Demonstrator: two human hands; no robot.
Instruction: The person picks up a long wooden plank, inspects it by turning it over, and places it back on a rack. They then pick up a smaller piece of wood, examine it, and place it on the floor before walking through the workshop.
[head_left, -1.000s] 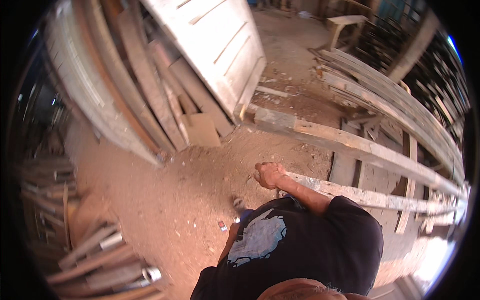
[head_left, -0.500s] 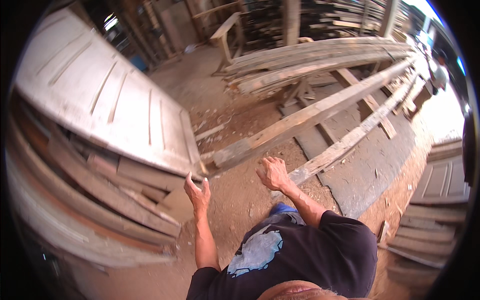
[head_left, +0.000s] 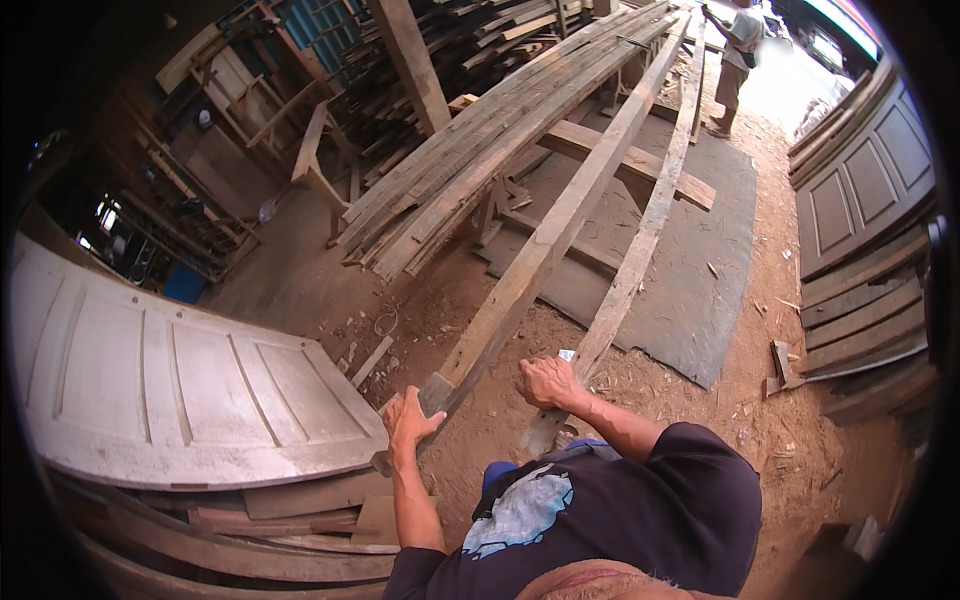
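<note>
Two long weathered wooden beams run away from me across the dirt floor. My left hand rests on the near end of the thicker left beam, fingers spread over its end. My right hand lies on the near end of the thinner right beam, fingers curled over its edge. Both beams sit on cross supports farther away.
A white panelled door leans on stacked planks at my left. A pile of long boards lies beyond on trestles. Dark panelled doors lean at the right. A person stands at the far end.
My view has swung up along the beams. My left hand has moved onto the end of the left beam, and my right hand has settled on the right beam's end.
</note>
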